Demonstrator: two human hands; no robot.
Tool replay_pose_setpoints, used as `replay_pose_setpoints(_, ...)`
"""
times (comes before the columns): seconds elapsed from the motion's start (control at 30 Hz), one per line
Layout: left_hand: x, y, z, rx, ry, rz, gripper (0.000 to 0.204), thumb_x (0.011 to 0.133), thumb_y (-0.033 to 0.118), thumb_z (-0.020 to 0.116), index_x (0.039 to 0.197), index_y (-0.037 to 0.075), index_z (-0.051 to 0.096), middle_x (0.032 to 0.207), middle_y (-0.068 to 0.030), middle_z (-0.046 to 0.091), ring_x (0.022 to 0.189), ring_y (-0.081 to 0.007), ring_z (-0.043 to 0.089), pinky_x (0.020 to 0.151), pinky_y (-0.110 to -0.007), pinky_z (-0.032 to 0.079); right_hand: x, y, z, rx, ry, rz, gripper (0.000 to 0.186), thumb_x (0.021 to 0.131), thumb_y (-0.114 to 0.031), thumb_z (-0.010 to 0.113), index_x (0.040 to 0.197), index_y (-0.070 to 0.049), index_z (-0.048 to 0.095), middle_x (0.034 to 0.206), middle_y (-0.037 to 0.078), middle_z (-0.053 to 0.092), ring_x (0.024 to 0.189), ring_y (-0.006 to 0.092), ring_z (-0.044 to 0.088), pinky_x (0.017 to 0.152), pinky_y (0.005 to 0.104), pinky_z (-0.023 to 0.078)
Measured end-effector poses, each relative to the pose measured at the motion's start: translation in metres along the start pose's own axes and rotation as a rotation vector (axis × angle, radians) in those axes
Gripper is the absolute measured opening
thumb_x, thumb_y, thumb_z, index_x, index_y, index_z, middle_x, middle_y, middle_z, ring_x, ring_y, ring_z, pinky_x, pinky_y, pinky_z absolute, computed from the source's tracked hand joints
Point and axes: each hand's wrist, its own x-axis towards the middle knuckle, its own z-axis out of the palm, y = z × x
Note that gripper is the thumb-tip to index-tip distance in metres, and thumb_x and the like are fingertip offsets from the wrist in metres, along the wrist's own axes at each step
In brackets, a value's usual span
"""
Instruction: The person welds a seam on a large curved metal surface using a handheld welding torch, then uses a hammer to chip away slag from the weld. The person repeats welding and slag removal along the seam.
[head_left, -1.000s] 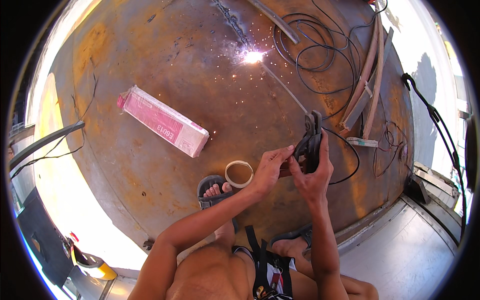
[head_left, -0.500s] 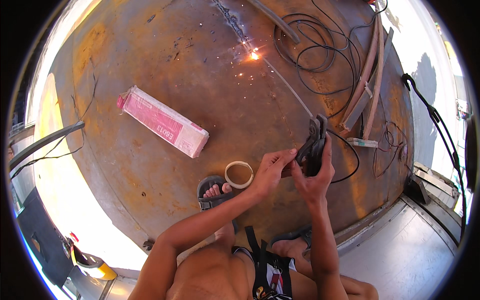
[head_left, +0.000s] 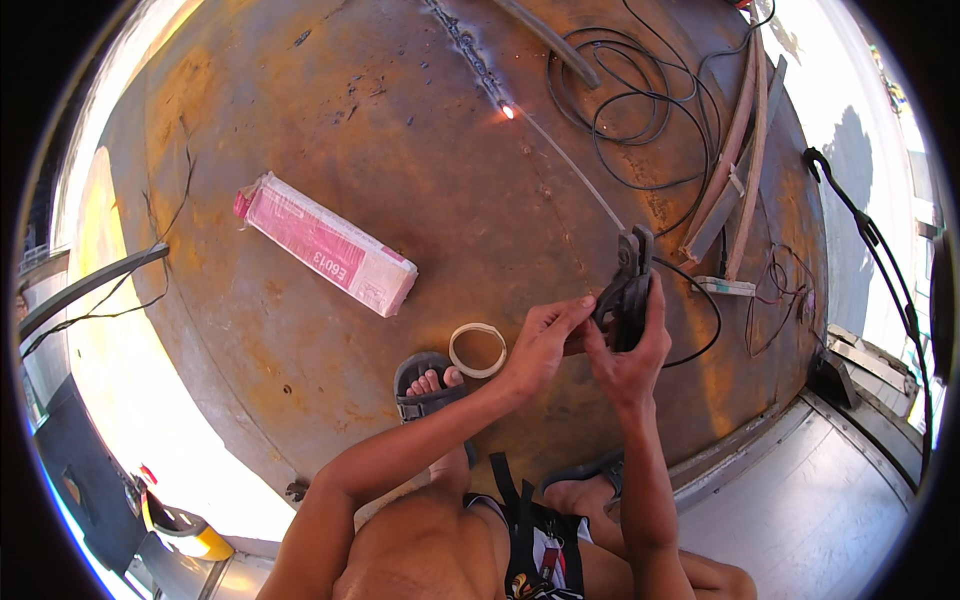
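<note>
Black clamp-shaped electrode holder (head_left: 630,292) lies in right hand (head_left: 632,365), its head beyond thumb. Thin straight grey rod (head_left: 575,175) extends ahead of hand, long axis slanting forward-left, far end at glowing orange spot (head_left: 508,112) on rusty brown metal plate (head_left: 450,225). Right hand closed around holder. Left hand (head_left: 545,340) just beside, fingers bent, fingertips at holder's left side; cannot tell if gripping.

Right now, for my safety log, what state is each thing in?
Electrode holder: gripping the welding rod
Welding rod: straight, clamped in place
Right hand: closed around the holder
Left hand: fingers at the holder, grip unclear
Weld bead: glow at its near end
Pink box: lying flat
Pale ring: lying flat
Black cable: loosely coiled
Metal plate: rust-stained
</note>
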Motion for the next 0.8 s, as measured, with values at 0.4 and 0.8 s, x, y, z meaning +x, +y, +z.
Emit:
replay_pose_setpoints(0.4, 0.003, -0.0041, -0.0018, -0.062, 0.056, -0.035, 0.032, 0.108, 0.035, 0.06, 0.106, 0.005, 0.072, 0.1, -0.0043, 0.073, 0.095, -0.0165, 0.073, 0.089, -0.035, 0.06, 0.0015, 0.0038, 0.0035, -0.012, -0.016, 0.023, 0.086, 0.083, -0.011, 0.087, 0.152, 0.008, 0.041, 0.108, 0.017, 0.074, 0.089, 0.0222, 0.077, 0.071, 0.0326, 0.064)
replay_pose_setpoints(0.8, 0.0036, -0.0038, -0.0024, -0.078, 0.071, -0.044, 0.033, 0.107, 0.035, 0.06, 0.107, 0.004, 0.072, 0.101, -0.0053, 0.073, 0.095, -0.0173, 0.072, 0.09, -0.036, 0.06, 0.0012, 0.006, 0.0049, -0.014, -0.014, 0.01, 0.085, 0.083, -0.013, 0.086, 0.153, 0.005, 0.041, 0.105, 0.016, 0.074, 0.083, 0.0219, 0.078, 0.067, 0.0323, 0.064)
